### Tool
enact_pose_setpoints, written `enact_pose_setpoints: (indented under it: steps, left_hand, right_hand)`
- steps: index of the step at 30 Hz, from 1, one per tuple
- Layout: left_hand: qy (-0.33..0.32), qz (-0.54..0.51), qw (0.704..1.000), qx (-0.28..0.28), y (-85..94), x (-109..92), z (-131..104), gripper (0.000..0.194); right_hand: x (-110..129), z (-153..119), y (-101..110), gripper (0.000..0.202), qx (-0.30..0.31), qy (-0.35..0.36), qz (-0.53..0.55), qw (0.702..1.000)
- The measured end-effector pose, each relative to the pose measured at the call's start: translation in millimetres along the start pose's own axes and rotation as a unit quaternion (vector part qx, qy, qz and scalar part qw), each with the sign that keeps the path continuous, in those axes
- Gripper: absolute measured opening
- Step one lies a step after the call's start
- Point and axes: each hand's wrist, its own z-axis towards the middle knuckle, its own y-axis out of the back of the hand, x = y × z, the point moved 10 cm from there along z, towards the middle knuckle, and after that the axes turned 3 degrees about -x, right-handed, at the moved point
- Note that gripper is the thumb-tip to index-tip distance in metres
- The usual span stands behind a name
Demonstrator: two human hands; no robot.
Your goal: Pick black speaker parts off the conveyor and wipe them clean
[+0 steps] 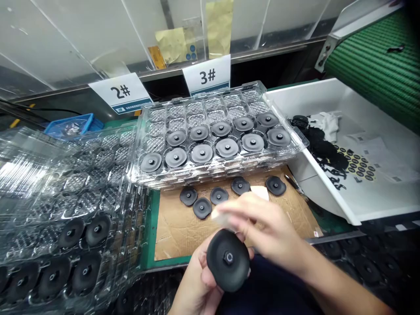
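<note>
My left hand [200, 275] grips a black disc [226, 273] by its edge, its hub with a metal centre turned up toward the camera. Just above it, my right hand [262, 223] pinches a small white pad or cloth [223, 217], blurred by motion. Several black discs [202, 208] lie on a brown cardboard sheet [173, 236] beyond my hands. Behind the cardboard stands a stack of clear plastic trays [216, 166]; the top one has black discs in its front pockets and part of the row behind, while pockets farther back hold none.
More clear trays [75, 201], some pockets holding discs, stand at the left. At the right, a white bin [337, 197] contains black pieces and yellow stickers. A pen-like tool [295, 186] lies beside it. Behind are a blue basket [74, 126] and a green ribbed belt [377, 65].
</note>
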Motion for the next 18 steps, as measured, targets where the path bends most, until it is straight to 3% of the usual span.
enact_pose_setpoints:
  steps: [3, 7, 10, 12, 18]
  left_hand:
    - [0.02, -0.047, 0.998, 0.022, 8.6, 2, 15, 0.058]
    - [0.014, -0.074, 0.997, 0.031, 20.6, -3, 25, 0.057]
    - [0.005, -0.079, 0.996, 0.035, 24.9, -6, 26, 0.049]
    - [0.002, -0.084, 0.996, 0.033, 27.6, -6, 28, 0.043]
    - [-0.004, -0.097, 0.995, 0.01, 37.3, -2, 33, 0.037]
  right_hand:
    - [-80, -24, 3, 0.023, -0.053, -0.173, -0.035, 0.983]
    - [-133, -77, -36, 0.028, -0.032, -0.201, -0.098, 0.974]
    - [-146, -110, -50, 0.037, -0.054, -0.209, -0.15, 0.965]
    - [-146, -118, -54, 0.04, -0.057, -0.203, -0.171, 0.962]
    - [-147, -101, -48, 0.032, -0.074, -0.161, -0.187, 0.966]
